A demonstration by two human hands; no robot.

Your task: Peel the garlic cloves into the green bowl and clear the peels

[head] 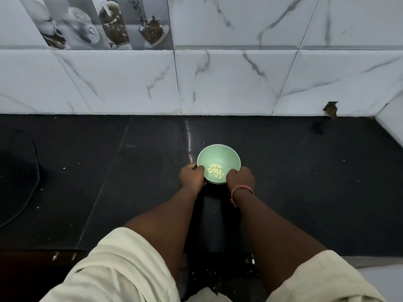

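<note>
A green bowl [220, 155] stands on the black counter, a little right of centre. Several peeled pale-yellow garlic cloves [215, 170] lie in its near half. My left hand [192, 177] grips the bowl's near-left rim with curled fingers. My right hand [239, 178], with a pink thread band at the wrist, grips the near-right rim the same way. Both hands hold the bowl from its near side.
The black counter [305, 182] carries a few tiny white flecks [64, 168]. A white marble-tiled wall [218, 79] rises behind it. A dark cable [36, 162] curves over the far left. A side wall closes the right corner.
</note>
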